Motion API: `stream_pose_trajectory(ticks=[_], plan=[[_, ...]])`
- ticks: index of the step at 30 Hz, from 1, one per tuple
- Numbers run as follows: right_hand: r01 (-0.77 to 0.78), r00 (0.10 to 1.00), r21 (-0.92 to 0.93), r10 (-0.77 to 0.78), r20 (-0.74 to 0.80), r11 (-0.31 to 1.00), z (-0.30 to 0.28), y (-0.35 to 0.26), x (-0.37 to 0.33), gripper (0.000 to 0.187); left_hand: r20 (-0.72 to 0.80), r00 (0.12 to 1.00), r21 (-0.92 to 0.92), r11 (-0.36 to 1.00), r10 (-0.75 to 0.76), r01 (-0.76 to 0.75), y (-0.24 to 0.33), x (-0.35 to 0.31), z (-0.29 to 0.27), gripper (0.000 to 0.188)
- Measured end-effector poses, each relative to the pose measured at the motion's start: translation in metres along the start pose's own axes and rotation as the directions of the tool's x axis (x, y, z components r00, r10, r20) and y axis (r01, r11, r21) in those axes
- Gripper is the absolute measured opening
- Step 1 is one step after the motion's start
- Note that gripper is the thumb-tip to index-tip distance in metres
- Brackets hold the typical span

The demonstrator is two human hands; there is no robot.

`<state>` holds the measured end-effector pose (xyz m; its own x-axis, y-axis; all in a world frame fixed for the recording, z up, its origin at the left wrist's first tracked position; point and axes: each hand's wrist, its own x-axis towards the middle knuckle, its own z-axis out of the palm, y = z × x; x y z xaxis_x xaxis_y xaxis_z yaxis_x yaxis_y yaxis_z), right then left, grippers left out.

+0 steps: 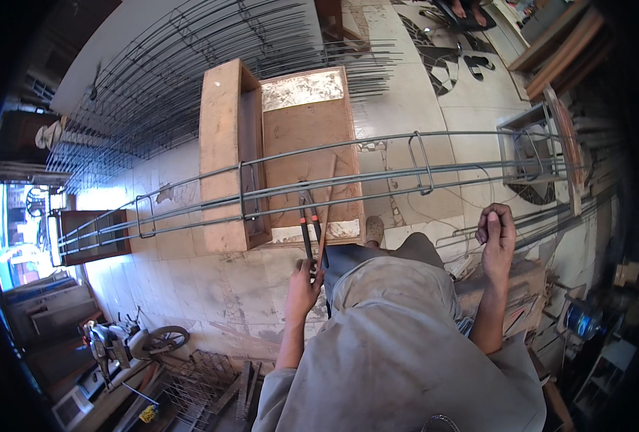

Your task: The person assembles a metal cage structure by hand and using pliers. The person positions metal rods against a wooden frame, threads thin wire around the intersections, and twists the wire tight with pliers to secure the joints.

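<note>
My left hand (305,281) is closed round the black handles of a pair of pincers (310,227) with red bands. The pincers' head reaches up to the lower bars of a long rebar cage (370,177). Beside the handles runs a thin wooden strip (328,205); whether my fingers hold it too, I cannot tell. My right hand (496,234) is raised to the right, below the cage and apart from it, its fingers curled in; anything between them is hidden. Bent rectangular stirrups (419,164) sit round the long bars.
A wooden box-like frame (222,155) stands under the cage's middle; a metal-legged stand (505,151) is near its right end. Stacked rebar mesh (154,93) fills the far left. A motorcycle (121,338) is at the lower left, and loose bars (528,225) lie at right.
</note>
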<state>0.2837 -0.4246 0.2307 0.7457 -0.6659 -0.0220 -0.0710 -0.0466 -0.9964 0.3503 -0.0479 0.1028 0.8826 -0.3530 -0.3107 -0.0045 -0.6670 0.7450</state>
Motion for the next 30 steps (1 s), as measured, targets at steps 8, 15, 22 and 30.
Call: stream_pose_trajectory(ticks=[8,15,22,30], plan=[[-0.129,0.992,-0.051,0.127,-0.026,0.99,0.012,0.011,-0.025,0.02,-0.145,0.985,0.151,0.986,0.094,-0.072,0.043,0.078,0.028,0.042],[0.276,0.947,-0.538,-0.322,0.01,0.796,0.005,0.024,-0.04,0.019,-0.006,0.999,0.448,0.893,0.035,-0.028,0.057,0.113,0.023,0.045],[0.425,0.9,-0.419,-0.425,0.098,0.803,-0.001,0.016,-0.05,0.007,0.294,0.816,-0.278,0.861,0.498,-0.425,0.185,0.052,0.016,0.031],[-0.26,0.946,0.29,0.184,0.267,0.921,0.035,0.024,-0.056,0.018,0.222,0.873,-0.845,0.532,0.434,-0.049,0.208,0.084,0.052,0.013]])
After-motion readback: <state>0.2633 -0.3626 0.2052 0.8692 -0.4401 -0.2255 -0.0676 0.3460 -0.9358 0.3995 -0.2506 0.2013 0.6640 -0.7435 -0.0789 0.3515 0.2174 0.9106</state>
